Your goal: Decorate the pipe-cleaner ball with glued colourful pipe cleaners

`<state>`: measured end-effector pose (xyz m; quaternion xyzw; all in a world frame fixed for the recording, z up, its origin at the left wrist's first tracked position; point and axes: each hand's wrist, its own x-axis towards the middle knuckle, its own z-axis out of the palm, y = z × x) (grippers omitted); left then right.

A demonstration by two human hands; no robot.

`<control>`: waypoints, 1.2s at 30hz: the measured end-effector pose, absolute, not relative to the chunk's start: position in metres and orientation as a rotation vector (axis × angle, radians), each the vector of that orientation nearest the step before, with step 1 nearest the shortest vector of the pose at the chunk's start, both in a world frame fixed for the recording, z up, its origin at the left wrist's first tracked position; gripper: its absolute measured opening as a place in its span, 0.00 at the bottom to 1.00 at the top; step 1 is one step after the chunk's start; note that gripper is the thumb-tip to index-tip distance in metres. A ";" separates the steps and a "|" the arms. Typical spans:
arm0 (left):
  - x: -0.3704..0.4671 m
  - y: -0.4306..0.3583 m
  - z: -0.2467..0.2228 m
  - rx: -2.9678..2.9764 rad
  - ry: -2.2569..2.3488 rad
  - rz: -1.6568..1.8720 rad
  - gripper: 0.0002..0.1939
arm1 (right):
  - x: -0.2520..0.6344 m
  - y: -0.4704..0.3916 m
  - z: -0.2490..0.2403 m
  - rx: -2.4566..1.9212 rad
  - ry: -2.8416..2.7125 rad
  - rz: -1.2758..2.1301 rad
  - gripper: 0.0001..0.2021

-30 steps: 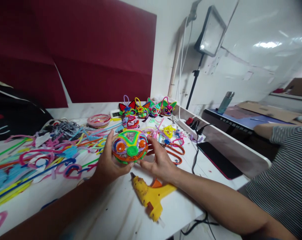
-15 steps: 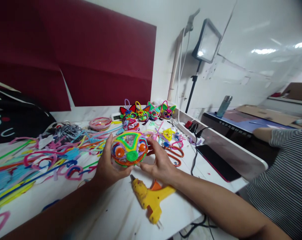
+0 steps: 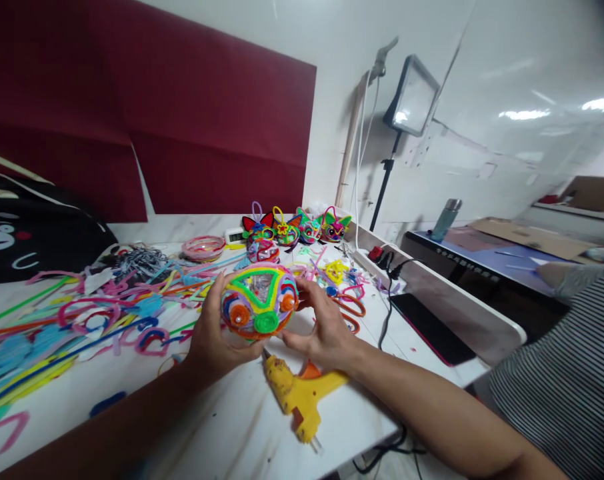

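Observation:
Between my two hands is a round animal head made of coiled pipe cleaners (image 3: 258,297), with orange eyes, a green nose and yellow and green bands. My left hand (image 3: 213,333) grips its left side, thumb up along the edge. On the other side, my right hand (image 3: 325,327) holds it with the fingers behind and the thumb near the lower edge. Just below the head, a yellow glue gun (image 3: 302,397) lies on the white table (image 3: 222,427). Its nozzle points up toward my left hand.
Loose pipe cleaners (image 3: 82,320) cover the table's left side. Finished animal heads (image 3: 309,228) stand in a row at the back. A black phone (image 3: 432,329) lies right, beside a power strip (image 3: 382,263). A person in a striped shirt (image 3: 562,373) is at the far right.
The pipe-cleaner head has tipped slightly in my hands, so more of its top shows. Both hands keep their hold. The camera view has shifted a little.

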<state>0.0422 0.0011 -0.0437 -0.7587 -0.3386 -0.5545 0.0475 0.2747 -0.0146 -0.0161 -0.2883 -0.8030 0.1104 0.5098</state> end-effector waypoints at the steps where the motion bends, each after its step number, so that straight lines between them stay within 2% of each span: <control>1: 0.042 0.001 -0.044 -2.313 -1.025 -1.690 0.61 | 0.275 -0.015 -0.016 -0.684 -1.930 0.258 0.40; 22: 0.043 -0.005 -0.041 -2.270 -0.874 -1.666 0.58 | 0.275 -0.021 -0.017 -0.636 -1.942 0.164 0.41; 36: 0.043 -0.008 -0.037 -2.233 -0.902 -1.587 0.60 | 0.275 -0.022 -0.016 -0.643 -1.936 0.171 0.38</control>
